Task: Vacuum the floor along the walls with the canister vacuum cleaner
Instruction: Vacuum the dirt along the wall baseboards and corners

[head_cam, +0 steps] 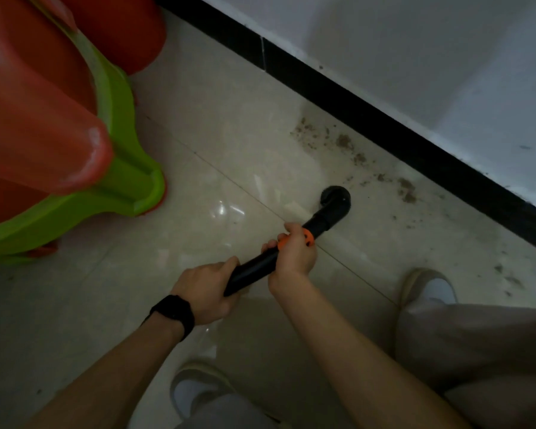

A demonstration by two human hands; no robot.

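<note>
Floor tiles [217,125] run to the wall [415,57]. My left grip [205,289] and right grip [294,252] (nearer the nozzle [336,199]) wrap tight round the black tube [251,270]; dirt [344,142] lies past its tip, ahead.

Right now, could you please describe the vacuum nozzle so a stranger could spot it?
Find the black baseboard under the white wall. On the pale tiles beside it, near the brown dirt, is the nozzle: round, black, ending a bent tube.
</note>
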